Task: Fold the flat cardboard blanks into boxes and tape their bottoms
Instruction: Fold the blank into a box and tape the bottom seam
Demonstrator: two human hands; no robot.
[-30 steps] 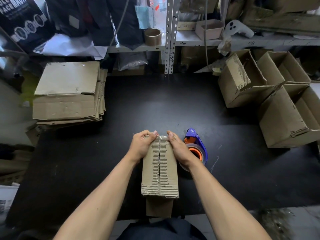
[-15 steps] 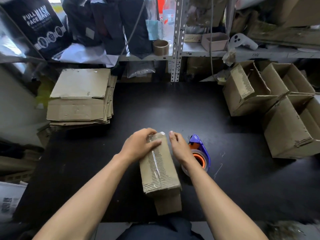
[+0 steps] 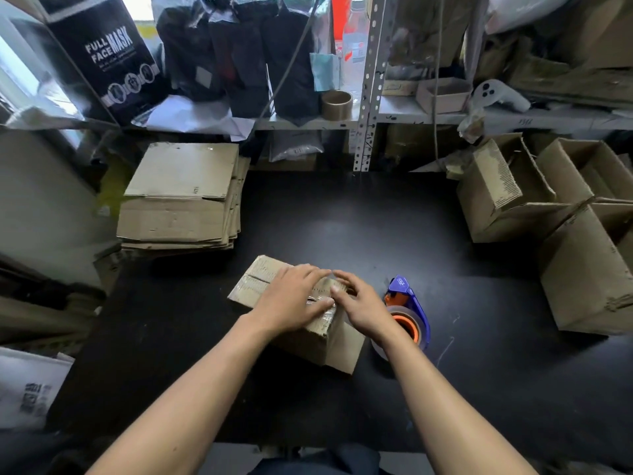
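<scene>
A small cardboard box (image 3: 255, 286) lies bottom-up on the black table (image 3: 342, 228), turned so its long side runs from upper left to lower right. Clear tape shines along its flap seam. My left hand (image 3: 291, 303) lies flat across the box's top with straight fingers pressing the tape. My right hand (image 3: 363, 305) touches the box's right end, fingers straight along the edge. A blue and orange tape dispenser (image 3: 406, 310) stands just right of my right hand. A stack of flat cardboard blanks (image 3: 181, 197) sits at the table's far left.
Three folded open boxes (image 3: 582, 269) crowd the table's right side. A metal shelf (image 3: 445, 118) behind holds a brown tape roll (image 3: 336, 105), a small carton, a white controller and dark bags. A printed white bag (image 3: 27, 389) lies at lower left.
The box has been swung counter-clockwise from pointing away from me to lying diagonally. My left hand slid over its top and my right hand moved to its right end.
</scene>
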